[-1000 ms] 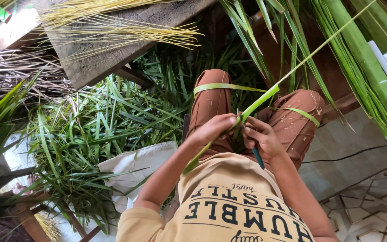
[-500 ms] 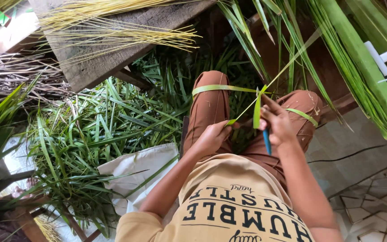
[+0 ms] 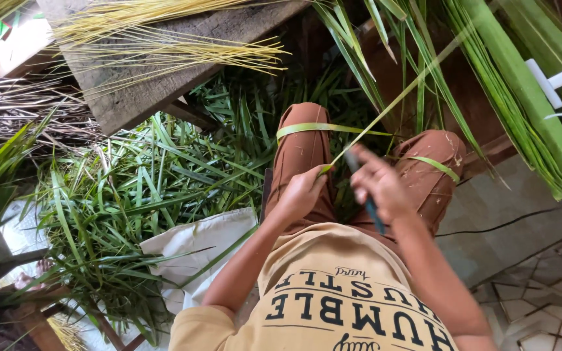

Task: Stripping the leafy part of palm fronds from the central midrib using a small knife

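Nearest the camera, the left hand [image 3: 304, 192] was closed around the lower end of a thin leaf rib [image 3: 398, 97], pinching it just above the brown-trousered knees [image 3: 307, 140]. Beside it, on the right, the right hand [image 3: 378, 185] was curled shut on a small dark-handled knife [image 3: 369, 201], blade end up against the strip. The stripping looked best done with the rib held taut and the blade drawn along it away from the body, thumb clear — a slack strip would probably tear. The rib ran up and to the right, far toward the hanging green fronds [image 3: 521, 97]. A green leaf strip [image 3: 323, 128] lay draped across the knees. Farther left lay a heap of cut leaves [image 3: 125, 201], and beyond it a wooden plank [image 3: 164, 84] with pale dried ribs [image 3: 164, 45].
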